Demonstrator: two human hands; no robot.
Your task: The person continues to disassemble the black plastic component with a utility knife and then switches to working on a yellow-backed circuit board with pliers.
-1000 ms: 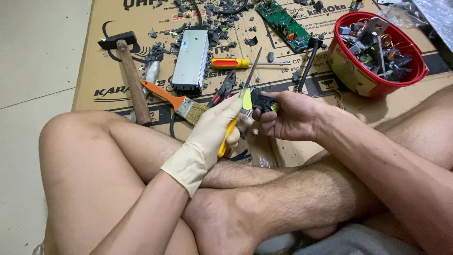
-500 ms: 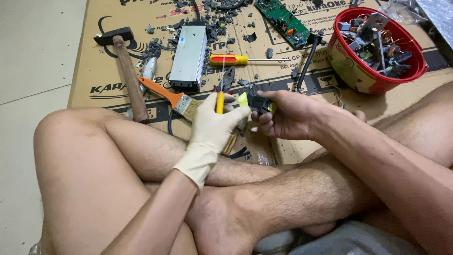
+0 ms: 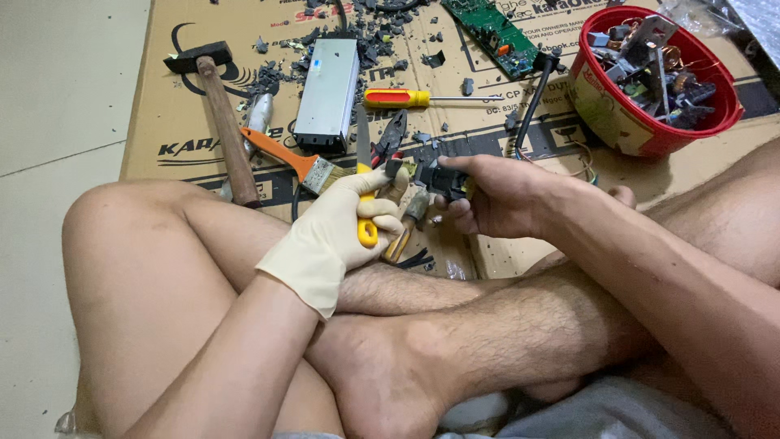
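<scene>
I sit cross-legged on flattened cardboard (image 3: 187,122). My left hand (image 3: 341,228), in a cream rubber glove, grips a yellow-handled knife (image 3: 363,183) with its blade pointing up and away. My bare right hand (image 3: 500,195) holds a small black electronic part (image 3: 443,179) just right of the knife. The two hands almost touch above my crossed legs.
On the cardboard lie a hammer (image 3: 219,114), an orange-handled brush (image 3: 292,161), a grey metal box (image 3: 328,93), a yellow and red screwdriver (image 3: 414,98), pliers (image 3: 390,138) and a green circuit board (image 3: 493,32). A red bowl (image 3: 605,114) of parts stands at right. Dark debris is scattered about.
My left hand has turned the knife so its blade points upward. The right hand with the black part has shifted slightly toward the right.
</scene>
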